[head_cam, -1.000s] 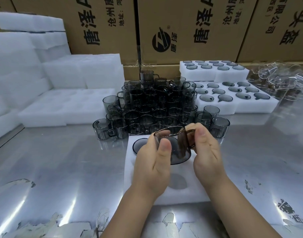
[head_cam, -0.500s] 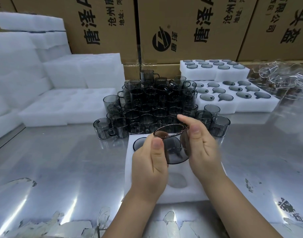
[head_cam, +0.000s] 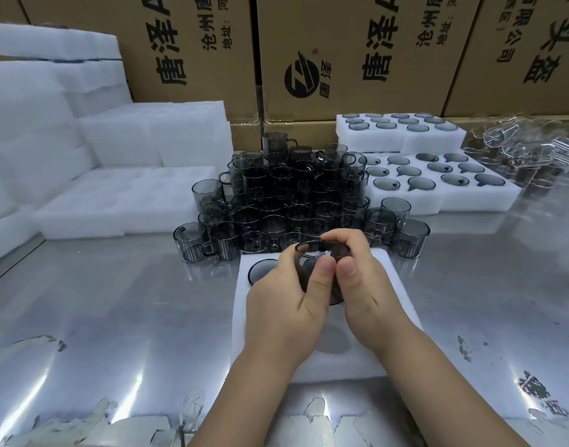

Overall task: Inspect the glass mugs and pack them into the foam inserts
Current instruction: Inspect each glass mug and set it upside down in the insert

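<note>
The left hand (head_cam: 286, 304) and right hand (head_cam: 370, 295) curl round one glass mug (head_cam: 305, 266), held just above the foam insert (head_cam: 396, 285) — probably for checking before seating. Beside it, a packed mug (head_cam: 260, 269) fills one pocket.

I see a shiny steel table (head_cam: 83, 317), torn scraps of protective film (head_cam: 83, 424) clinging along the table's near edge. Stacked brown cardboard cartons (head_cam: 357, 101) line the table's far edge, printed with black Chinese characters; 1 carries a round black logo (head_cam: 301, 74).
</note>
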